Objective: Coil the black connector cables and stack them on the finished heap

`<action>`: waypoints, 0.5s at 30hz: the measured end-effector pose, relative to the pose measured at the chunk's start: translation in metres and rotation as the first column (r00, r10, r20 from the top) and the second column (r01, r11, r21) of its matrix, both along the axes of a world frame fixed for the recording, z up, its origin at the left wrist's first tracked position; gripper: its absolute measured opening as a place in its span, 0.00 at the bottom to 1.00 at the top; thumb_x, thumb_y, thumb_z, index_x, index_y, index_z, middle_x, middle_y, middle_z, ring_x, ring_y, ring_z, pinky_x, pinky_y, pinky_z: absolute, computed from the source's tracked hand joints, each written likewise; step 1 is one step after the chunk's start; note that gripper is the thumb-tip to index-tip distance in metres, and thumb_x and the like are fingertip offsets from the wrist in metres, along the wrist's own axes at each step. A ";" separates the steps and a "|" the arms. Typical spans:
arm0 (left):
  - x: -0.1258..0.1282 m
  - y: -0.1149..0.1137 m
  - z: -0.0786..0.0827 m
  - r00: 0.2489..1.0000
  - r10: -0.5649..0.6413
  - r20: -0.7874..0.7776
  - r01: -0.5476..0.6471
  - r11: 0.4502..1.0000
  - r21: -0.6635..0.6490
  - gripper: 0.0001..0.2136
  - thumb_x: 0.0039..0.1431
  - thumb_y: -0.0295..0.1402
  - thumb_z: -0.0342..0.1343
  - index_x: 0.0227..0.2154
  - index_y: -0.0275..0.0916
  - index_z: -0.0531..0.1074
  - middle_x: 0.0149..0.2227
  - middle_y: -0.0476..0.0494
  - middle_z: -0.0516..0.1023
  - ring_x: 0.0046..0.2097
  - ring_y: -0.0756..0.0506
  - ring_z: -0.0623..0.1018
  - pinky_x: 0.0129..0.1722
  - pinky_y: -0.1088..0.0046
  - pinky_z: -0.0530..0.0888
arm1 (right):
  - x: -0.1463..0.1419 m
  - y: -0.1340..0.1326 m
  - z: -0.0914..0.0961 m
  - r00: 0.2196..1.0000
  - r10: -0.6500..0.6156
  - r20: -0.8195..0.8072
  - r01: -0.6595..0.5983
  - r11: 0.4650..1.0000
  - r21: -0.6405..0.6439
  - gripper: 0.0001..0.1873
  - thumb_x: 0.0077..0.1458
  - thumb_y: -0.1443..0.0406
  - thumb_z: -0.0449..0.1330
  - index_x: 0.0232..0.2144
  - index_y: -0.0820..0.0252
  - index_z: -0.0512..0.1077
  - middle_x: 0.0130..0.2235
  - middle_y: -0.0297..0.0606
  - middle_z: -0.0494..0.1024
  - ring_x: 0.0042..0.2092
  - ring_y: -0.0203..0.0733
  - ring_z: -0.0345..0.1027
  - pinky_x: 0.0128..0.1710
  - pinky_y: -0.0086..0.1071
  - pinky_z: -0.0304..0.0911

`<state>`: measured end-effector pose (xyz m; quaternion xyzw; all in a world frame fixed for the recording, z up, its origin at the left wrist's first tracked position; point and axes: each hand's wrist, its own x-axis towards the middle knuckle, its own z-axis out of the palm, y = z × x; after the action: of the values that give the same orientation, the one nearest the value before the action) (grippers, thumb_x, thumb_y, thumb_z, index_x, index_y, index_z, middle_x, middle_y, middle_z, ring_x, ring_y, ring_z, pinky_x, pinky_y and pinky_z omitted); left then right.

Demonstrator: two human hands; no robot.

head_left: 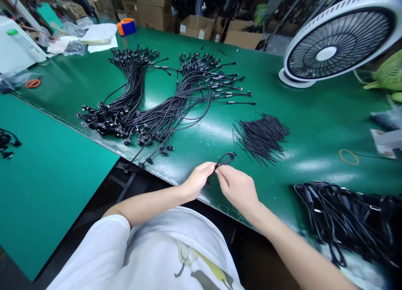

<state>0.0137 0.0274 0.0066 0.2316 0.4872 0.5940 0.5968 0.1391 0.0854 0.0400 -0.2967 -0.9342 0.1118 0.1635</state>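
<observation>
Between my two hands, near the table's front edge, is a black cable (pixel 226 157) folded into a small loop. My left hand (pixel 201 178) is closed on its middle, with a connector end poking out below the fingers. My right hand (pixel 236 184) pinches at the same spot; whether it also grips a thin tie is hidden by the fingers. Just beyond the right hand lies a pile of short black ties (pixel 264 135). Two spread bunches of black cables, a left bunch (pixel 135 83) and a right bunch (pixel 179 99), lie further left, their connectors at both ends.
Folded black cables (pixel 345 219) are heaped at the right front. A white fan (pixel 326 53) stands at the back right, with a yellow rubber band (pixel 348 157) nearer. An orange and blue tape roll (pixel 126 26) and papers (pixel 100 35) sit at the back left. Cardboard boxes (pixel 196 27) stand behind the green table (pixel 301 114).
</observation>
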 end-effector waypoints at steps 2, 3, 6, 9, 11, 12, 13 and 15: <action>-0.006 -0.002 0.003 0.998 0.044 -0.048 -0.040 0.996 0.085 0.08 0.58 0.33 0.53 0.36 0.37 0.74 0.41 0.41 0.72 0.47 0.43 0.70 0.50 0.66 0.66 | 0.001 0.002 -0.003 0.987 -0.105 -0.125 0.071 0.965 -0.251 0.16 0.63 0.61 0.48 0.26 0.56 0.69 0.27 0.37 0.75 0.29 0.41 0.68 0.29 0.33 0.58; -0.010 -0.004 0.004 0.991 0.032 -0.127 -0.014 0.990 0.144 0.08 0.58 0.32 0.54 0.35 0.37 0.76 0.42 0.41 0.72 0.48 0.42 0.70 0.52 0.65 0.66 | 0.002 0.004 -0.004 0.975 -0.155 -0.160 0.087 0.926 -0.368 0.16 0.63 0.59 0.48 0.26 0.56 0.68 0.26 0.36 0.74 0.29 0.41 0.68 0.30 0.33 0.59; -0.022 -0.010 0.003 0.857 -0.126 -0.500 0.277 0.930 0.241 0.10 0.59 0.31 0.53 0.31 0.41 0.80 0.40 0.42 0.72 0.46 0.42 0.70 0.56 0.62 0.62 | 0.009 0.012 -0.003 0.936 -0.294 -0.193 0.142 0.818 -0.557 0.17 0.61 0.57 0.50 0.23 0.57 0.67 0.23 0.33 0.70 0.28 0.41 0.65 0.29 0.32 0.58; -0.029 -0.008 -0.003 0.761 -0.258 -0.595 0.418 0.897 0.145 0.10 0.59 0.31 0.52 0.36 0.41 0.80 0.38 0.42 0.74 0.45 0.42 0.71 0.55 0.61 0.62 | 0.013 0.009 0.001 0.917 -0.309 -0.253 0.128 0.828 -0.546 0.15 0.60 0.58 0.51 0.25 0.57 0.67 0.26 0.35 0.71 0.30 0.41 0.65 0.32 0.32 0.58; -0.032 -0.004 0.000 0.850 -0.244 -0.467 0.330 0.938 0.110 0.13 0.62 0.36 0.49 0.40 0.39 0.79 0.39 0.41 0.74 0.45 0.41 0.71 0.52 0.61 0.65 | 0.010 0.002 0.003 0.934 -0.214 -0.286 0.037 0.855 -0.518 0.14 0.61 0.60 0.49 0.27 0.57 0.68 0.29 0.36 0.73 0.32 0.40 0.66 0.35 0.32 0.59; -0.033 -0.002 0.004 0.888 -0.216 -0.406 0.287 0.950 0.120 0.16 0.64 0.39 0.47 0.40 0.38 0.78 0.40 0.40 0.74 0.45 0.41 0.71 0.51 0.62 0.65 | 0.008 -0.002 0.003 0.942 -0.166 -0.291 -0.007 0.858 -0.513 0.14 0.61 0.60 0.49 0.27 0.58 0.68 0.30 0.36 0.73 0.33 0.40 0.66 0.35 0.32 0.58; -0.034 -0.002 0.010 0.904 -0.193 -0.381 0.266 0.952 0.149 0.18 0.65 0.41 0.45 0.40 0.38 0.78 0.41 0.39 0.74 0.46 0.41 0.71 0.52 0.62 0.66 | 0.006 -0.004 0.002 0.949 -0.132 -0.288 -0.038 0.854 -0.519 0.14 0.61 0.61 0.48 0.26 0.58 0.67 0.29 0.36 0.73 0.32 0.40 0.65 0.35 0.32 0.58; -0.036 -0.006 0.026 0.867 -0.187 -0.462 0.325 0.915 0.238 0.18 0.64 0.43 0.47 0.37 0.39 0.80 0.42 0.39 0.73 0.47 0.41 0.70 0.53 0.63 0.65 | 0.003 -0.003 0.000 0.952 -0.140 -0.273 -0.038 0.829 -0.558 0.14 0.60 0.61 0.48 0.24 0.58 0.65 0.28 0.35 0.71 0.31 0.39 0.63 0.34 0.31 0.56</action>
<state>-0.0220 0.0212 0.0324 0.5102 0.4724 0.5112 0.5051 0.1421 0.0822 0.0396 -0.3357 -0.8162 0.4187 0.2138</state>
